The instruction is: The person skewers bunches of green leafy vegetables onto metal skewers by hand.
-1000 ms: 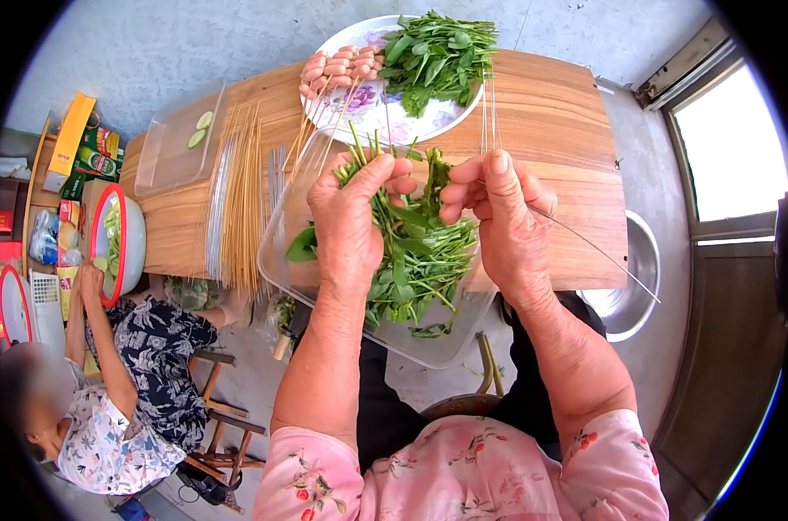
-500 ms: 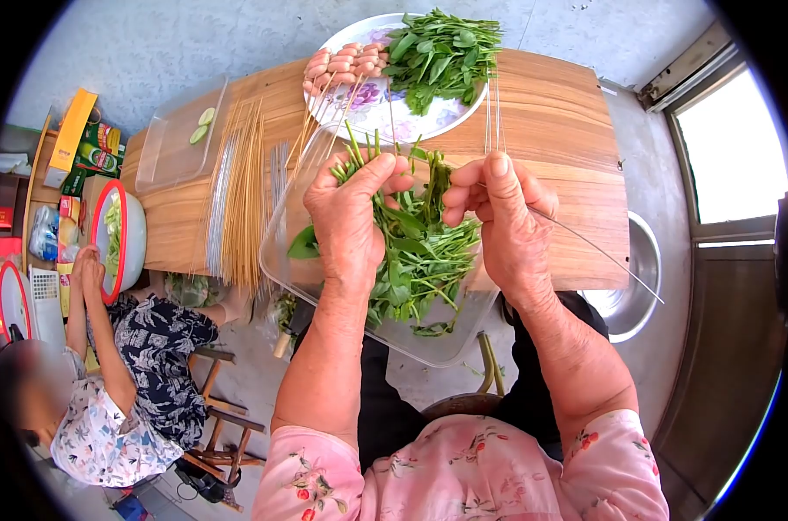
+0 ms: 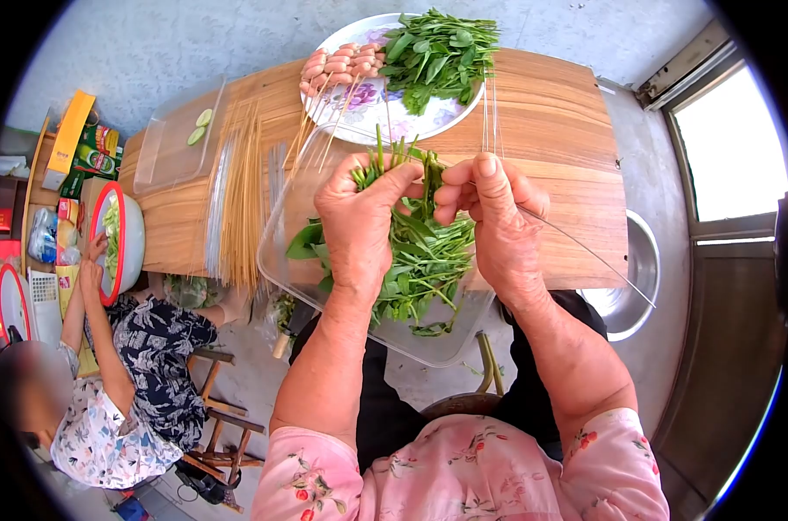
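Observation:
My left hand [image 3: 357,230] is closed around several leafy green stems [image 3: 379,161], whose cut ends poke up above the thumb. In my right hand [image 3: 504,221] a thin metal skewer [image 3: 589,258] is pinched, its long end slanting down to the right. A folded bunch of greens [image 3: 430,184] sits between both hands at the skewer's other end; the fingers hide where the skewer meets it. Below lies a clear plastic tub [image 3: 450,349] with a heap of leafy greens [image 3: 433,260] inside.
Behind the hands, a floral plate [image 3: 453,113] holds skewered sausages [image 3: 342,65] and skewered greens [image 3: 442,56]. Bamboo skewers [image 3: 245,200] and metal skewers [image 3: 218,208] lie left on the wooden table [image 3: 559,174]. A seated person [image 3: 151,373] reaches into a red-rimmed basin [image 3: 132,243].
My left hand has shifted slightly right, closer to my right hand, and the stems in it stand more upright. The other person's hand has moved up into the basin.

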Motion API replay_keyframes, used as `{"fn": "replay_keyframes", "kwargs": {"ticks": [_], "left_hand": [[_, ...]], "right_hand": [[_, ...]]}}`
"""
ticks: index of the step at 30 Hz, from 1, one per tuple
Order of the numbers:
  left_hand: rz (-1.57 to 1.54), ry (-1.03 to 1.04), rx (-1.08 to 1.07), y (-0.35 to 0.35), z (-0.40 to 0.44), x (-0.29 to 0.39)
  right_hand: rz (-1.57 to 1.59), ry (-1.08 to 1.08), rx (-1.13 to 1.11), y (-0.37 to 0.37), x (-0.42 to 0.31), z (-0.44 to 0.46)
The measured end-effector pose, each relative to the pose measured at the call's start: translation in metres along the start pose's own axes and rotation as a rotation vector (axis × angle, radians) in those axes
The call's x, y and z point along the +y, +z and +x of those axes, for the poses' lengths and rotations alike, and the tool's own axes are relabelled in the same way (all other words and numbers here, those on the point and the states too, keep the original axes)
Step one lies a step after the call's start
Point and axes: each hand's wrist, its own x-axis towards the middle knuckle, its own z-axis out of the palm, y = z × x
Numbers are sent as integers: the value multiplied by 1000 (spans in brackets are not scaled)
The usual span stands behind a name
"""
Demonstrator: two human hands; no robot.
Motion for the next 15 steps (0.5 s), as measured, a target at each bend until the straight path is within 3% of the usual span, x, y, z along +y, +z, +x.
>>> {"fn": "replay_keyframes", "kwargs": {"ticks": [8,15], "left_hand": [[-250,-115,-70,0,3,5],[-189,-126,-10,-6,8,0]], "right_hand": [[165,64,81,-5,1,9],[139,28,13,-4,-5,7]]}}
